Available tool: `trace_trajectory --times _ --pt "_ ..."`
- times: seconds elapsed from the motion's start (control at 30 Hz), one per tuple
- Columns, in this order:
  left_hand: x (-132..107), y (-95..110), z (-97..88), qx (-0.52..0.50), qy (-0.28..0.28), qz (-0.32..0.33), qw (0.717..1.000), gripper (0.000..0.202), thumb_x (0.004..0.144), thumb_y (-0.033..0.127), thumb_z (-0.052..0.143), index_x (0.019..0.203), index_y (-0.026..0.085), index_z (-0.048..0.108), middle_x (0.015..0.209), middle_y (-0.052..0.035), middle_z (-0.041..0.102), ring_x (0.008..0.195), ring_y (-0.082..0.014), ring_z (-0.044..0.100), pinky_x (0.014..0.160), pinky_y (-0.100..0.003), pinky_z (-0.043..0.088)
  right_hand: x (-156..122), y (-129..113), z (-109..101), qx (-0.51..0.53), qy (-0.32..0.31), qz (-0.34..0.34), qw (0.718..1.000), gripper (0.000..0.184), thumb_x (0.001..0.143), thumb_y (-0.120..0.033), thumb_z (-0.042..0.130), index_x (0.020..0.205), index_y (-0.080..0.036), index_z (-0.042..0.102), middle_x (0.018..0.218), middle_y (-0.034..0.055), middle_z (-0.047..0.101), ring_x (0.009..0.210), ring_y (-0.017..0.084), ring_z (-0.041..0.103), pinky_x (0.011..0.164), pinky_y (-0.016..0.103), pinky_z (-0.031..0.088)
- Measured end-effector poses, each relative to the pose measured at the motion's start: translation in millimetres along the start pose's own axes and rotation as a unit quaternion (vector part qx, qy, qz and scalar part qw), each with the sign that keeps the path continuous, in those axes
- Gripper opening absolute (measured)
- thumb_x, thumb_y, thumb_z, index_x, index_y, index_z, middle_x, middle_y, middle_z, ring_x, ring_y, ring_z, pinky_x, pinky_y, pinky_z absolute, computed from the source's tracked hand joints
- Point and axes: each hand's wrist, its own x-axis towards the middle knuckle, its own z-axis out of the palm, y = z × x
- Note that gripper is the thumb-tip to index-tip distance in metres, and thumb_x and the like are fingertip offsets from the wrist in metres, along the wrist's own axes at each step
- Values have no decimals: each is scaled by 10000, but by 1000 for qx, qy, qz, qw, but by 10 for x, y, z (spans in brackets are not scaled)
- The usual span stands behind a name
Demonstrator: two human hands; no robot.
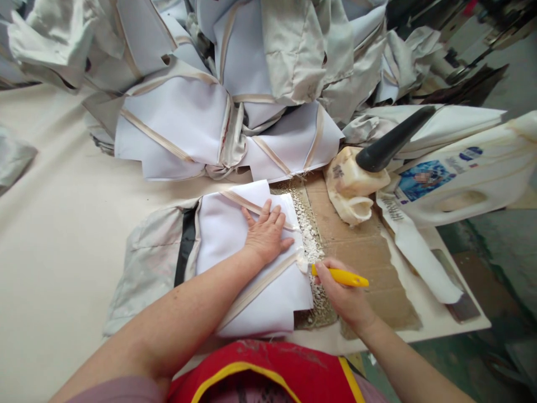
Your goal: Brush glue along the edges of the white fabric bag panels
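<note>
Head camera: I look down on a pale desk (pixel 54 224) and read the clock from the middle of my view. Near the centre, the left hand (pixel 267 238) lies flat with its grip spread, pressing on a white panel (pixel 222 229). That panel rests on the desk around the centre, crossed by tan strips (pixel 260 290), with grey cloth (pixel 151 257) joined to it toward eight o'clock. At four o'clock the right hand (pixel 346 302) has its grip pinching a yellow-handled brush (pixel 346 277). The brush's white tip meets the panel's edge by the end of the lower strip; I cannot tell bristles from paste there. Under that edge I see a board (pixel 311 238) crusted with white, and beside it, toward four o'clock, brown cardboard (pixel 369 252). A yellowed container (pixel 356 182), with a black cone (pixel 394 140) slanting above it, stands at two o'clock, near a white jug (pixel 470 173) at three. A heap (pixel 172 123) of similar panels and grey cloth fills the arc from ten to one o'clock, and a red apron (pixel 251 364) shows at six.
</note>
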Motion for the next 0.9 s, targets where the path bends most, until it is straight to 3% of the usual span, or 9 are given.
trace_trajectory --times 0.23,0.43,0.57,0.73,0.9 --pt "5 27 -43 7 -18 -10 1000 600 766 550 498 1271 232 447 1429 -67 323 1359 -341 26 958 -706 -112 -555 87 2 14 -26 37 999 305 908 -339 409 666 -207 538 597 -12 551 578 163 531 558 262 371" --pt "14 25 -37 14 -16 -2 1000 582 770 561 479 1254 236 461 1430 -51 324 1357 -339 35 968 -692 -114 -804 136 45 3 -15 -18 1000 283 905 -301 417 669 -213 546 603 -14 568 564 151 550 554 249 391" --pt "13 28 -55 16 -18 -2 1000 581 771 562 481 1247 231 466 1429 -54 326 1355 -334 55 976 -677 -122 -882 132 -81 -4 -11 7 1000 304 905 -327 420 653 -219 552 607 -4 574 573 163 553 567 263 398" --pt "8 52 -88 18 -16 -4 1000 564 783 553 470 1248 233 466 1425 -56 333 1356 -331 56 983 -670 -112 -830 78 -236 23 49 50 997 261 902 -321 454 701 -213 582 693 16 606 662 177 569 624 272 419" --pt "14 79 -132 25 -46 -20 998 583 770 559 488 1250 229 470 1431 -63 321 1359 -335 29 1007 -653 -79 -764 118 -92 38 -31 8 999 291 905 -322 424 669 -213 554 639 1 577 612 165 554 572 260 406"
